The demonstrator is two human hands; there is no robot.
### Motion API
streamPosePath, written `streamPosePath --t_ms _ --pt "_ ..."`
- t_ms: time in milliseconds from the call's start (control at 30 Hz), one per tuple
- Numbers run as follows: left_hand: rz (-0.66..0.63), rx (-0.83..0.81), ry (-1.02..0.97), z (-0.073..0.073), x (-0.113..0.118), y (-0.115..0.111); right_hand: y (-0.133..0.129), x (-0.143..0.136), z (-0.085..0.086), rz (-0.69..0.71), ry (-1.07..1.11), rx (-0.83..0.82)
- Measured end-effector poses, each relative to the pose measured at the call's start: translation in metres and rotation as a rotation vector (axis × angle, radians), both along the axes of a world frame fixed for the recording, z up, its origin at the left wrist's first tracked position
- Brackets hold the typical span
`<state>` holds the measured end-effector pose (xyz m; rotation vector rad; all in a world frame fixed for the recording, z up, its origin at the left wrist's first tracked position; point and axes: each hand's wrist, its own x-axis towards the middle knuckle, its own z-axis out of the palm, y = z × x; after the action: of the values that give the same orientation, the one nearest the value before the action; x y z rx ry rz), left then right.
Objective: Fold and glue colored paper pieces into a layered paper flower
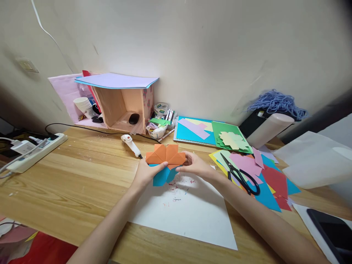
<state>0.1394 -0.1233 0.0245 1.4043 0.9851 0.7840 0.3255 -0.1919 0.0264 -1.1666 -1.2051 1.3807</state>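
Note:
A folded paper piece, orange above and blue below, is held up over a white sheet on the wooden table. My left hand grips its left side, the thumb lying across the front where orange meets blue. On the right edge my right hand pinches the paper, thumb in front and fingers partly hidden behind. Small coloured marks or scraps dot the white sheet below the piece.
Black scissors lie on coloured paper scraps at the right. A white glue gun is behind my left hand. Further back stand an open box and a green sheet. A power strip is left, a phone right.

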Motion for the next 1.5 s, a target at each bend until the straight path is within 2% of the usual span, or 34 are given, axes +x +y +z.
streamPosePath --t_ms 167,367,633,933,1133,1333,1500 --pt "-0.015 0.019 0.021 0.002 0.001 -0.003 0.000 -0.006 -0.009 -0.121 -0.013 0.007" --pt "-0.073 -0.024 0.047 0.001 0.001 -0.001 0.000 -0.009 -0.010 -0.204 -0.045 0.018" --pt "-0.139 -0.059 0.013 -0.010 0.000 0.003 -0.001 -0.009 -0.010 -0.207 -0.057 0.010" --pt "-0.247 -0.113 0.002 -0.004 -0.001 0.001 -0.004 -0.003 -0.002 -0.145 -0.124 -0.042" --pt "-0.249 -0.109 0.005 -0.003 -0.002 0.003 -0.002 0.003 -0.008 -0.180 -0.245 -0.060" --pt "-0.213 -0.059 0.056 -0.005 0.000 0.002 -0.002 0.003 -0.007 -0.183 -0.250 -0.069" --pt "-0.197 -0.104 0.100 -0.008 0.001 0.003 -0.003 0.001 -0.005 -0.199 -0.284 -0.079"
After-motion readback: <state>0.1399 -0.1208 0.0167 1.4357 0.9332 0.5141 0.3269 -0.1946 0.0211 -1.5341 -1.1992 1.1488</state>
